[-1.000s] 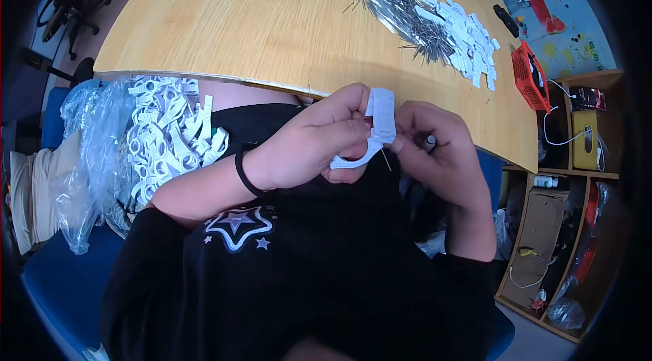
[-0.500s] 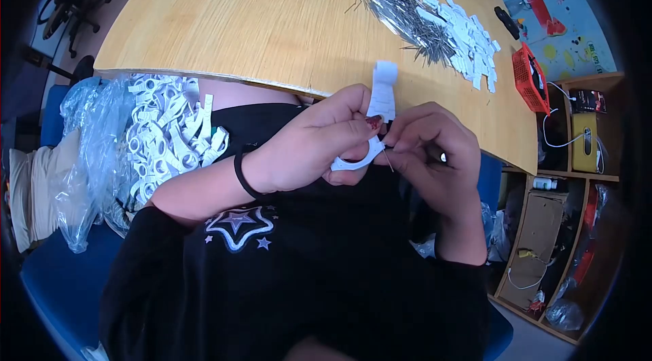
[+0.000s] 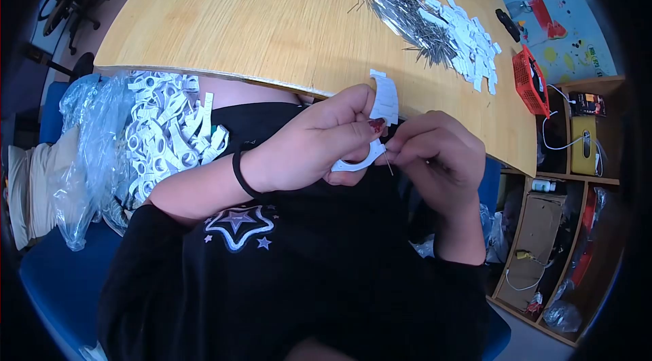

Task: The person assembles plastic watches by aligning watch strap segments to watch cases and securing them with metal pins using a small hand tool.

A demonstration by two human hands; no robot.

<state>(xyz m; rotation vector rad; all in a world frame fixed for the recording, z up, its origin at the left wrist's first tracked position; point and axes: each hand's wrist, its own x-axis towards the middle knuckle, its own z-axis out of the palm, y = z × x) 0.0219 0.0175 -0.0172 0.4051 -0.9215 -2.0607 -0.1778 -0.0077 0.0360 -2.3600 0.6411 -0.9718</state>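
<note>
My left hand [image 3: 316,137] is closed on a white looped strap [image 3: 386,99] above my lap. One end of the strap stands up beyond my fingers, and its round loop shows below them. My right hand [image 3: 445,154] is pinched close to the loop's right side. A thin wire-like piece [image 3: 389,164] hangs at its fingertips; whether the fingers grip it or the strap's edge is hidden. To the left, a heap of similar white straps [image 3: 166,133] lies beside my lap.
On the wooden table [image 3: 224,14] are a pile of thin metal pins [image 3: 414,21] and a pile of short white strips [image 3: 472,38]. A red basket [image 3: 528,81] stands at the right edge, near wooden shelves [image 3: 577,177]. Clear plastic bags [image 3: 88,150] hang at left.
My right hand has drawn slightly to the right, away from the loop. The strap's upper end has tilted and dropped a little. My left hand keeps its hold.
</note>
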